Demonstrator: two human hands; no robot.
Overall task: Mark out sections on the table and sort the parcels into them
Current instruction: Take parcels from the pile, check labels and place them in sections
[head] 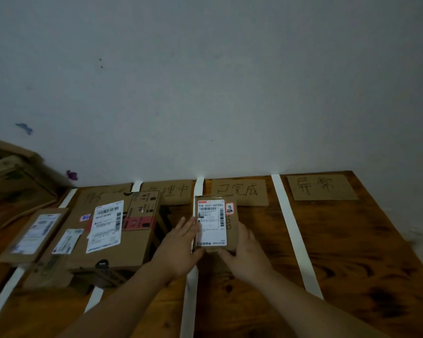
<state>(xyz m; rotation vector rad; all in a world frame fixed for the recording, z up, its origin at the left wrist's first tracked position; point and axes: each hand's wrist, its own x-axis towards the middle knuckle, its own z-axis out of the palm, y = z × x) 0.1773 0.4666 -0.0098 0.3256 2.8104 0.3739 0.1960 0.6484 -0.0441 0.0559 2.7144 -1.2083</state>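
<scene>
A small brown parcel [232,231] with a white shipping label and a small red-edged sticker sits just right of the middle white tape strip [190,301], in front of the third cardboard sign [239,191]. My left hand [181,247] holds its left side, with the thumb at its near end. Gripping its right side and near corner is my right hand [244,252]. Three more tape strips [293,235] [93,297] [3,296] split the wooden table [352,252] into sections.
A large labelled box [132,245] lies on flatter parcels [34,232] [59,252] in the left sections. Handwritten cardboard signs [321,187] [174,191] line the back edge by the wall. More cardboard boxes [12,179] stand at the far left.
</scene>
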